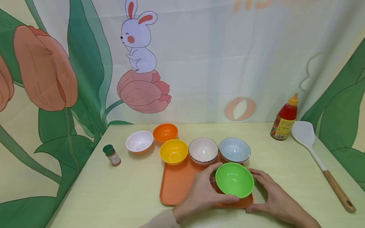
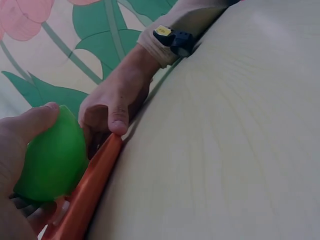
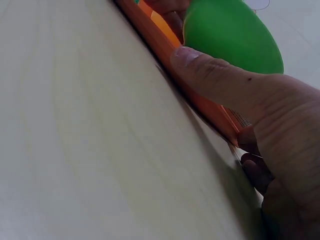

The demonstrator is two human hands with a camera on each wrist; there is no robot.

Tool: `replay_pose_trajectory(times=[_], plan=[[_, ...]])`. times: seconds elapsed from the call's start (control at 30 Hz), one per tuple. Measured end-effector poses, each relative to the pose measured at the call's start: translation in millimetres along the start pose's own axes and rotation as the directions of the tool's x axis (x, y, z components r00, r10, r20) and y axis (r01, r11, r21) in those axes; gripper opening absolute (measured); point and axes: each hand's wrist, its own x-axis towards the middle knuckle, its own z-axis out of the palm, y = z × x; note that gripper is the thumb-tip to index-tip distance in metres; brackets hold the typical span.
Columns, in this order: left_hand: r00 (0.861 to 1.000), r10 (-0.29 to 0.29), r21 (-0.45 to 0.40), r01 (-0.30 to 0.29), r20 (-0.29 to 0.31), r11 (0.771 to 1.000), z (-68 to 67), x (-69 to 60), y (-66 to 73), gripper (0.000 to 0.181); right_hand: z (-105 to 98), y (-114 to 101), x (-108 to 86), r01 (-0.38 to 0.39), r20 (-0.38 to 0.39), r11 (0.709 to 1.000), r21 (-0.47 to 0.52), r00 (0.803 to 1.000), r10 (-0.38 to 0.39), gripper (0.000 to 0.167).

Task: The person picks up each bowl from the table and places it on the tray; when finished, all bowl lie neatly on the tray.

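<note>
In the head view a green bowl [image 1: 234, 180] sits over the front right part of an orange tray [image 1: 178, 185]. My left hand [image 1: 203, 190] grips the bowl from its left, thumb at the near side, fingers at the far left. My right hand [image 1: 276, 196] curves around the right side, its fingertips close to the rim and its thumb by the tray's front right corner. Whether it touches the bowl is unclear. Yellow bowl [image 1: 174, 152], white bowl [image 1: 203, 150] and pale blue bowl [image 1: 234, 150] line the tray's far edge.
Beyond and left of the tray are an orange bowl [image 1: 165, 133], a white-lined bowl [image 1: 140, 142] and a green-capped jar [image 1: 112, 155]. A red sauce bottle [image 1: 284, 118] and a wooden-handled spatula [image 1: 322, 161] lie toward the right. A printed curtain [image 1: 194, 63] hangs behind.
</note>
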Motion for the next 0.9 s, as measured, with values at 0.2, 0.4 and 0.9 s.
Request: replay_pose_trajectory(times=[0.2, 0.4, 0.9], plan=[[0.999, 0.034, 0.032, -0.036, 0.033, 0.999, 10.5, 2.8, -5.9, 0.092, 0, 1, -0.7, 0.014, -0.005, 1.000, -0.001, 1.000, -0.014, 0.115], [0.998, 0.051, 0.111, -0.056, 0.043, 0.992, 12.9, 3.3, -9.0, 0.096, 2, 2, -0.5, 0.021, -0.009, 1.000, 0.001, 1.000, -0.021, 0.116], [0.997, 0.066, 0.181, -0.060, -0.027, 0.982, -7.1, 5.3, 19.9, 0.117, 1, 2, 0.8, -0.013, 0.006, 1.000, 0.010, 1.000, 0.013, 0.115]])
